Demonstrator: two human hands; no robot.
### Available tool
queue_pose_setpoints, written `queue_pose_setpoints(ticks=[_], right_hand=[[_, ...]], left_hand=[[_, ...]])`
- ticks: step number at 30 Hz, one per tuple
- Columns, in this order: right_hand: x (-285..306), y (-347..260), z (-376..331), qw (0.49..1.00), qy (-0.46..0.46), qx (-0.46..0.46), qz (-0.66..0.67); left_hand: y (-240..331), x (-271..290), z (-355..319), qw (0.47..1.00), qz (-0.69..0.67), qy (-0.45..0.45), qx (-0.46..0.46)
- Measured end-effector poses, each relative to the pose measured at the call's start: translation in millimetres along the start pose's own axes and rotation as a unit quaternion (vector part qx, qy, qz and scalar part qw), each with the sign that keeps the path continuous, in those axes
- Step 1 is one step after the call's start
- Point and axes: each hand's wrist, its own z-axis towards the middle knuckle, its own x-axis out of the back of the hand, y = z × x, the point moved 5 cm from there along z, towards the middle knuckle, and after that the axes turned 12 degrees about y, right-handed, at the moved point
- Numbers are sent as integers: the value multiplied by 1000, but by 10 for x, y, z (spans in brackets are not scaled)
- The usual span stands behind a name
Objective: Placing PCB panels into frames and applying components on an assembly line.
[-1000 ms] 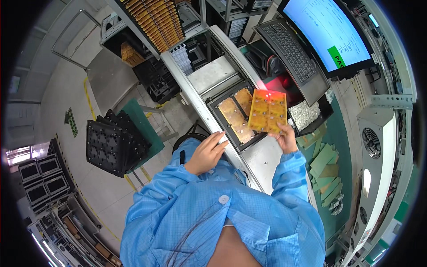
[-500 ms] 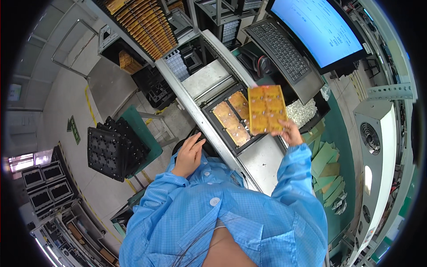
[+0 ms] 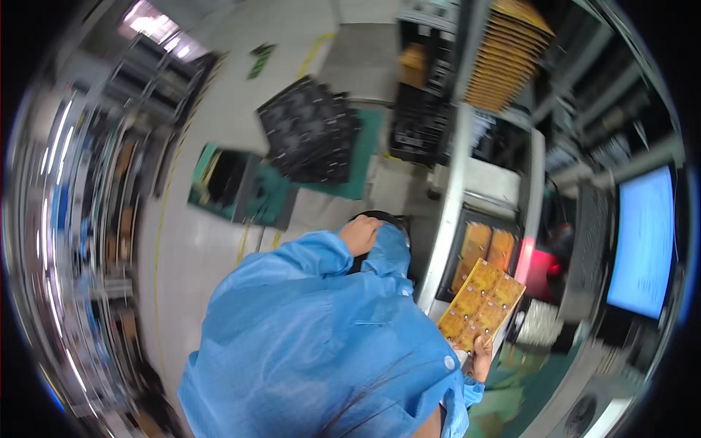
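Observation:
My right hand (image 3: 480, 356) grips a yellow-orange circuit board panel (image 3: 482, 303) by its near corner. The panel is tilted and held over the near end of a black fixture (image 3: 446, 288) on the metal conveyor. Two orange boards (image 3: 475, 252) lie in that fixture, partly covered by the panel. At the left, my left hand (image 3: 360, 233) lies on my blue-sleeved lap beside a dark round stool edge, with nothing seen in it. Its fingers look laid out but are somewhat blurred.
Black trays (image 3: 310, 131) are stacked on a green stand at the left. An upright rack of orange boards (image 3: 507, 58) stands beyond the conveyor. A monitor (image 3: 641, 244), a keyboard (image 3: 584, 241), a glowing red light (image 3: 542, 269) and a bin of white bits (image 3: 539, 323) are at the right.
My view has swung to the left, so the conveyor now sits farther right. The panel, still in my right hand, is turned and nearer my body. My left hand has lowered onto my lap.

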Motion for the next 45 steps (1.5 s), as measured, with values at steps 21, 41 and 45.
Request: queue_pose_setpoints(ticks=[21, 41, 45], right_hand=[[-4720, 46, 1353, 979, -60, 190, -51], [-2782, 306, 2084, 953, 175, 197, 151], [-2561, 32, 2273, 921, 158, 248, 254]], left_hand=[[-3398, 1832, -2097, 906, 60, 235, 347], [-3802, 1281, -2380, 933, 57, 22, 354], [-3839, 1032, -2802, 935, 59, 15, 350]])
